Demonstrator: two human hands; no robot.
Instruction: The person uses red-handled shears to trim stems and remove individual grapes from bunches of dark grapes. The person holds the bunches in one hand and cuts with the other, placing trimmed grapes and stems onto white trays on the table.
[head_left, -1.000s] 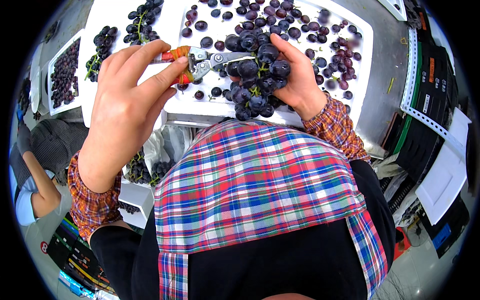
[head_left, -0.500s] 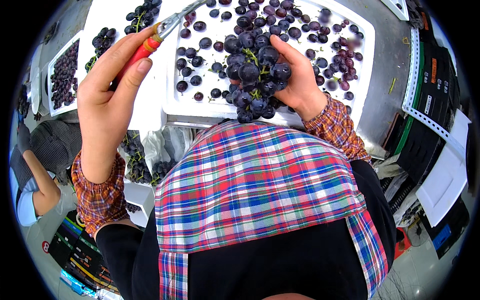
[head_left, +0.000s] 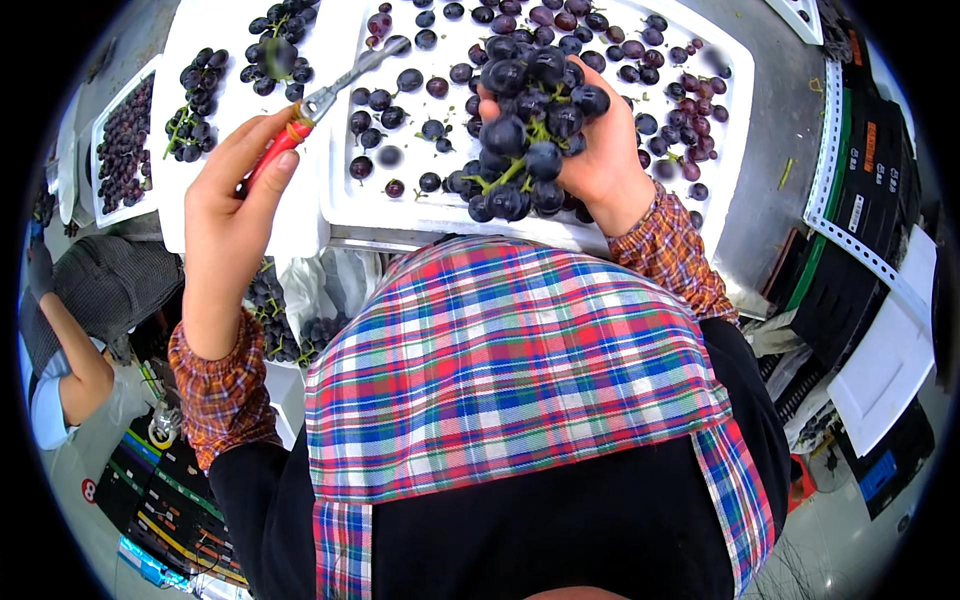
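My left hand [head_left: 235, 210] is closed round red-handled metal shears [head_left: 320, 100], whose blades angle up to the right, apart from the grapes. My right hand [head_left: 610, 165] holds a bunch of dark purple grapes [head_left: 525, 130] with green stems from behind, over a white foam tray [head_left: 735, 120] scattered with loose grapes and bits of stem; some of its fingers are hidden by the bunch. On a white surface [head_left: 230, 160] left of that tray lie further bunches [head_left: 195, 100].
A smaller tray [head_left: 100, 170] of grapes sits far left, above a co-worker's arm [head_left: 75, 355]. More bunches [head_left: 275, 310] hang lower, beneath the work surface. On the right are a metal table edge [head_left: 770, 230], stacked black crates [head_left: 855, 190] and a white lid [head_left: 885, 355].
The shears have left the bunch, swinging left and upward, then dropping slightly. The bunch in my right hand has turned and shifted a little to the right.
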